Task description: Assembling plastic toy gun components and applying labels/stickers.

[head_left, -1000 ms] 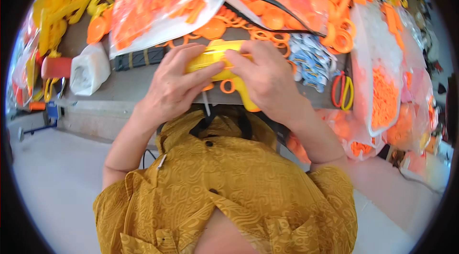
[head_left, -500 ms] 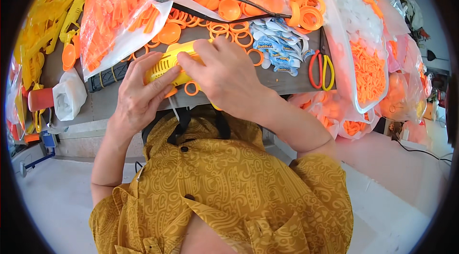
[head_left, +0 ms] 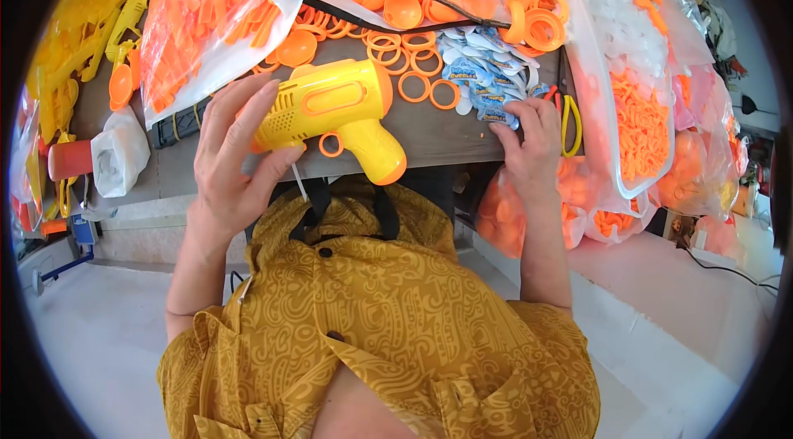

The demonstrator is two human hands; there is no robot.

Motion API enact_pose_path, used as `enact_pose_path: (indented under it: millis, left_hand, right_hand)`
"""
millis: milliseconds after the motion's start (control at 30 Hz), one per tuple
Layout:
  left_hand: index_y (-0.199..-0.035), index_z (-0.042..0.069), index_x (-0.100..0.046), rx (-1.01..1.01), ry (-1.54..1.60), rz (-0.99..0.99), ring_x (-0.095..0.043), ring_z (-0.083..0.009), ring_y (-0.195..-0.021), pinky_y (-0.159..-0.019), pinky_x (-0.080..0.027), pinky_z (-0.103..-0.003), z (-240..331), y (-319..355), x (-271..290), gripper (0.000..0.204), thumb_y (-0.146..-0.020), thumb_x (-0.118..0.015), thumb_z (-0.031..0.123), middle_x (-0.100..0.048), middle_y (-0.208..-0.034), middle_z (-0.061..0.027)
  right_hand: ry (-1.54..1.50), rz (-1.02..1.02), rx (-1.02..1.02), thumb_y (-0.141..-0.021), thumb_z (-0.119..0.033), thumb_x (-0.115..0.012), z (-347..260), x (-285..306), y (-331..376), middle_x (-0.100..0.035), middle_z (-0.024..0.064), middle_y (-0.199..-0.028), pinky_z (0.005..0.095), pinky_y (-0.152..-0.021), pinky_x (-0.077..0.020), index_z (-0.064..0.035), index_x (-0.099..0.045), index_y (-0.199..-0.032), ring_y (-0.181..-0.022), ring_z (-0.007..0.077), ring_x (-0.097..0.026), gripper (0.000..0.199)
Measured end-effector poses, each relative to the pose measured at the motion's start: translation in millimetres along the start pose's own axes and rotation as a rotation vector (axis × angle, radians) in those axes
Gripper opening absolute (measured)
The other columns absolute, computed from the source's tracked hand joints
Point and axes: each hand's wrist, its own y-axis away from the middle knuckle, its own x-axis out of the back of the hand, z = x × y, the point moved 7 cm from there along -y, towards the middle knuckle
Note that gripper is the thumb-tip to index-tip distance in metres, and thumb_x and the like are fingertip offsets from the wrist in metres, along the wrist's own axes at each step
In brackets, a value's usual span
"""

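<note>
left hand [head_left: 235,162] wrapped around the rear of a yellow plastic toy gun with an orange trigger and orange oval side panel [head_left: 334,113], fingers curled over its vented back end, thumb below, lifting it just above the front edge of the grey worktable [head_left: 438,137], grip pointing down toward the chest. right hand [head_left: 529,137] well apart to the right, fingers bent and pinching one blue-and-white printed sticker [head_left: 500,115] at the near end of a fanned pile of blue-and-white printed stickers [head_left: 479,67]. loose orange plastic rings [head_left: 413,63] scattered on the table between toy and stickers. clear bag of orange plastic parts [head_left: 206,26] behind the left hand, another clear bag of small orange pieces [head_left: 640,117] beside the right hand. yellow-handled scissors [head_left: 570,121] just right of the right hand. yellow patterned shirt [head_left: 380,332] filling the lower middle.
</note>
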Motion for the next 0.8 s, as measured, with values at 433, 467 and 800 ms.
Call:
enact_pose_path:
  millis: [433, 467, 800]
  left_hand:
    - [-0.107, 0.001, -0.054, -0.122, -0.015, 0.013, -0.051, -0.0327, -0.096, -0.084, -0.040, -0.043, 26.8, -5.0, -4.2, 0.048, -0.062, -0.069, 0.008, -0.053, -0.106, -0.0174]
    - [-0.108, 0.001, -0.054, -0.130, -0.002, 0.013, -0.051, -0.0329, -0.096, -0.084, -0.040, -0.044, 27.2, -4.9, -4.9, 0.048, -0.062, -0.069, 0.008, -0.053, -0.106, -0.0171]
    - [-0.107, 0.002, -0.054, -0.130, -0.013, 0.001, -0.051, -0.0330, -0.096, -0.083, -0.039, -0.044, 25.9, -5.7, -8.3, 0.047, -0.063, -0.069, 0.009, -0.053, -0.106, -0.0160]
  right_hand:
    - [-0.044, -0.011, 0.030, -0.065, -0.001, -0.064, 6.7, -7.4, 2.0, -0.050, 0.0101, -0.077, 0.0337, -0.066, -0.0399, -0.0004, -0.053, -0.079, -0.075, 0.0255, -0.049, 0.018]
    - [-0.046, -0.011, 0.031, -0.065, -0.001, -0.064, 6.7, -7.6, 1.9, -0.050, 0.0101, -0.077, 0.0337, -0.066, -0.0399, -0.0004, -0.053, -0.079, -0.075, 0.0255, -0.049, 0.018]
    - [-0.266, -0.007, -0.073, -0.071, 0.001, -0.061, 20.5, -11.4, -6.7, -0.050, 0.0078, -0.072, 0.0266, -0.056, -0.0407, 0.0002, -0.052, -0.078, -0.063, 0.0162, -0.051, 0.012]
